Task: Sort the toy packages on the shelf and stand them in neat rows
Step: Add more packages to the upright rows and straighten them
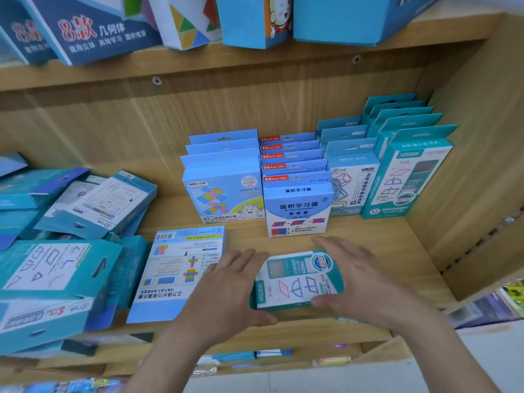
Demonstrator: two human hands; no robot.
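A teal and white toy package [295, 282] lies flat near the front edge of the wooden shelf [397, 251]. My left hand [229, 290] grips its left end and my right hand [357, 279] its right end, fingers over the top edge and thumbs at the near edge. Behind it, packages stand upright in rows: light blue ones [224, 191], blue and white ones [297, 208], a cube-frame row [351, 180] and matching teal ones [405, 177] against the right wall. A loose heap of teal packages [62, 251] lies at the left.
One light blue package [178, 273] lies flat, back side up, just left of my left hand. The shelf above [226, 66] carries larger blue boxes. The shelf's right side wall [467, 165] stands close to the teal row. Lower shelves with more goods show below.
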